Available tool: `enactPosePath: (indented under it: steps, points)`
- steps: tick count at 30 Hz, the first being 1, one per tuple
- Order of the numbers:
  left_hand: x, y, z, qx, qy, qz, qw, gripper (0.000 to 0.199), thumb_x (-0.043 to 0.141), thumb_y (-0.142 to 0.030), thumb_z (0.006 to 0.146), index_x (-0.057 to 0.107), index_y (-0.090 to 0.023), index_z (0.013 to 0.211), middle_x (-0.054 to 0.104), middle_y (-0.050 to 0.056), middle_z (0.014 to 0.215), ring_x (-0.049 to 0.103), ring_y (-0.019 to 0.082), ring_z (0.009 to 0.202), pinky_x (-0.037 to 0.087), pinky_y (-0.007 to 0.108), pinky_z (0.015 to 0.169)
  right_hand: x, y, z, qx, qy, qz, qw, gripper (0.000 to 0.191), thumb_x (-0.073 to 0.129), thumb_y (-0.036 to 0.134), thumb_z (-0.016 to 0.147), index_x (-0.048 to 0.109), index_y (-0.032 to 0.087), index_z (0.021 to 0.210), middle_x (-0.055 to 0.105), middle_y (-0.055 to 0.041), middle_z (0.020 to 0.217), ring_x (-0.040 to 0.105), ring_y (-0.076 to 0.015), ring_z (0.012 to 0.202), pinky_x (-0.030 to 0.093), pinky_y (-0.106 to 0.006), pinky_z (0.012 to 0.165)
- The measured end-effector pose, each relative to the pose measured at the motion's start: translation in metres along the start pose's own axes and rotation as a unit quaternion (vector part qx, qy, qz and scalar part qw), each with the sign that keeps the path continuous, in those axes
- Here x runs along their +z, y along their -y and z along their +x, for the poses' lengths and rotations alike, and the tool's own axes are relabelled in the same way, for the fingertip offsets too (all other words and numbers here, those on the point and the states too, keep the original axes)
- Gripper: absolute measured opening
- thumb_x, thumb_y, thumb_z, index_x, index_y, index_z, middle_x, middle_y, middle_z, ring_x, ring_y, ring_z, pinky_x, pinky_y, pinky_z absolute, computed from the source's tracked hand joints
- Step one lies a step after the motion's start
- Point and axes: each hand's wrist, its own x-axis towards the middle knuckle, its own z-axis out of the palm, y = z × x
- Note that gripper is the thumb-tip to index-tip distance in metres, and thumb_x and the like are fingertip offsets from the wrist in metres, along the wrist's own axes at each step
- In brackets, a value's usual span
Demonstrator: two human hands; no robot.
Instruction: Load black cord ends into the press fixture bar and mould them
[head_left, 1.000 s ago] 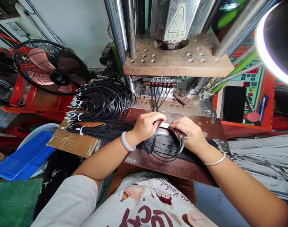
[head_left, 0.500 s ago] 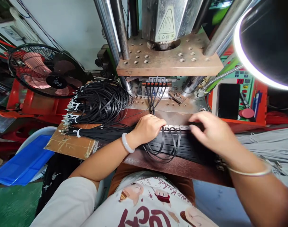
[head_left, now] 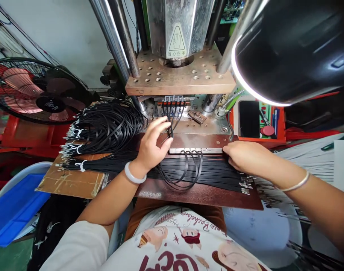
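Observation:
My left hand [head_left: 153, 145] is open, thumb and fingers apart, beside the black cables [head_left: 172, 116] that hang from the die in the press. Whether its fingertips touch them I cannot tell. My right hand [head_left: 245, 155] is closed at the right end of a long narrow metal bar [head_left: 209, 151]. Several black cable loops [head_left: 185, 169] run from slots in that bar and curl toward me. Under them lies a flat layer of black cables [head_left: 217, 173] with metal connectors [head_left: 246, 180] at the right end, on the reddish-brown board [head_left: 172, 194].
Above the die [head_left: 174, 107] is the press's drilled plate [head_left: 180, 81]. Tied black cable bundles [head_left: 112, 124] lie at left on cardboard [head_left: 73, 182], near a fan [head_left: 50, 103]. A ring lamp [head_left: 290, 52] overhangs the right side. A phone [head_left: 249, 118] and white cables [head_left: 304, 158] are beyond my right hand.
My left hand has let go of the cable loops, opened and moved up-left toward the hanging cables. My right hand has closed on the bar's end. The view has shifted right.

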Motion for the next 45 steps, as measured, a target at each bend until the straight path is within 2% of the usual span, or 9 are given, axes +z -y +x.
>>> enactPosePath:
  steps: [3,6,11,18,24,31,37,42,45]
  points:
    - [-0.006,0.005,0.0,-0.021,-0.034,-0.016,0.999,0.034,0.056,-0.023,0.092,0.05,-0.018,0.125,0.053,0.014,0.134,0.062,0.02,0.112,0.055,0.037,0.097,-0.007,0.01,-0.003,0.061,-0.045,-0.054,0.996,0.024,0.041,0.005,0.082,0.063,0.014,0.075,0.065,-0.0148,0.066,0.062,-0.0273,0.06,0.037,-0.034,0.052]
    - [-0.008,0.004,-0.002,-0.02,-0.041,-0.026,0.999,0.034,0.056,-0.023,0.092,0.051,-0.018,0.125,0.053,0.014,0.134,0.061,0.021,0.114,0.055,0.037,0.097,-0.005,0.019,0.0,0.087,-0.138,0.071,0.984,0.019,0.046,0.017,0.088,0.064,0.015,0.083,0.067,-0.0113,0.07,0.063,-0.0242,0.061,0.044,-0.034,0.054]
    - [-0.011,-0.002,0.0,0.012,-0.05,-0.03,0.998,0.033,0.058,-0.02,0.091,0.053,-0.018,0.123,0.056,0.013,0.13,0.06,0.023,0.117,0.057,0.037,0.094,0.007,0.031,0.014,0.02,-0.307,0.348,0.885,0.014,0.057,0.028,0.089,0.068,0.021,0.082,0.071,-0.0042,0.084,0.067,-0.0178,0.077,0.054,-0.031,0.073]
    - [-0.013,-0.004,0.002,0.025,-0.046,-0.026,0.998,0.034,0.058,-0.017,0.09,0.053,-0.017,0.123,0.057,0.015,0.129,0.062,0.021,0.112,0.056,0.038,0.096,0.005,0.035,0.022,-0.051,-0.286,0.255,0.922,0.013,0.053,0.015,0.088,0.063,0.02,0.083,0.067,-0.0047,0.08,0.061,-0.0178,0.074,0.052,-0.032,0.071]
    - [-0.013,-0.005,0.003,0.031,-0.044,-0.023,0.998,0.033,0.058,-0.015,0.089,0.053,-0.017,0.122,0.06,0.015,0.125,0.06,0.023,0.116,0.053,0.041,0.099,0.006,0.035,0.02,-0.06,-0.305,0.295,0.903,0.011,0.057,0.011,0.088,0.063,0.02,0.089,0.066,-0.0045,0.084,0.061,-0.0163,0.079,0.051,-0.03,0.073]
    - [-0.012,-0.004,0.002,0.03,-0.041,-0.015,0.999,0.033,0.058,-0.016,0.09,0.052,-0.016,0.122,0.06,0.015,0.126,0.06,0.022,0.116,0.053,0.041,0.101,0.005,0.036,0.023,-0.093,-0.294,0.242,0.92,0.013,0.053,0.01,0.089,0.063,0.019,0.089,0.066,-0.0057,0.084,0.06,-0.0161,0.078,0.05,-0.029,0.073]
    - [-0.013,-0.002,0.002,0.026,-0.041,-0.01,0.999,0.032,0.056,-0.019,0.091,0.052,-0.017,0.122,0.059,0.014,0.126,0.06,0.022,0.117,0.052,0.042,0.102,0.004,0.006,0.012,-0.035,-0.224,0.231,0.946,0.012,0.049,0.018,0.088,0.062,0.019,0.086,0.066,-0.0087,0.091,0.061,-0.0211,0.089,0.05,-0.035,0.082]
    - [-0.012,0.0,0.0,0.012,-0.035,-0.025,0.999,0.033,0.057,-0.021,0.091,0.052,-0.018,0.124,0.055,0.014,0.131,0.064,0.02,0.108,0.056,0.04,0.097,0.006,-0.031,-0.005,0.043,0.038,0.2,0.978,0.007,0.05,0.016,0.075,0.056,0.02,0.077,0.063,-0.0035,0.073,0.059,-0.0182,0.067,0.046,-0.03,0.064]
    - [-0.012,0.001,0.0,0.01,-0.031,-0.026,0.999,0.034,0.057,-0.021,0.091,0.052,-0.019,0.124,0.055,0.014,0.131,0.064,0.02,0.108,0.057,0.039,0.096,0.004,-0.024,-0.007,0.035,0.106,0.11,0.988,0.008,0.048,0.017,0.078,0.055,0.019,0.075,0.064,-0.0058,0.076,0.061,-0.02,0.071,0.045,-0.031,0.066]
